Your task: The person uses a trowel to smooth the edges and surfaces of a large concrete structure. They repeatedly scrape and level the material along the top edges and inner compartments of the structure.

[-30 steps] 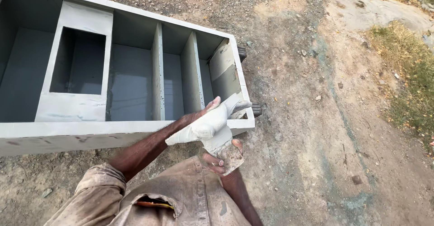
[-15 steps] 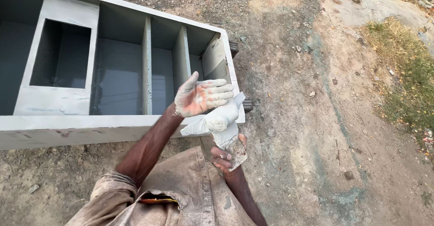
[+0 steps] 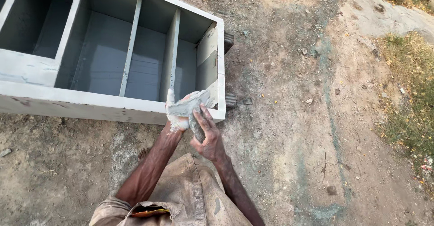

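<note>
Head view. Left hand point(image 3: 177, 117), coated in pale paste, is closed around one end of a grey-white cloth point(image 3: 192, 105) at frame centre. Right hand point(image 3: 207, 133) grips the cloth's lower, darker end, fingers curled round it. The cloth sits just over the near edge of a grey cabinet point(image 3: 113, 104) lying open side up on dirt, upper left. Two dividers point(image 3: 172, 49) stand inside. Grass point(image 3: 409, 95) lies at right.

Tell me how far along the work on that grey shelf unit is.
Done: the grey wooden shelf unit, lying on the dirt ground, looks evenly coated inside. In hand: both hands, left and right, grip a crumpled whitish rag at its front edge. Left: that edge looks scuffed near the corner.
</note>
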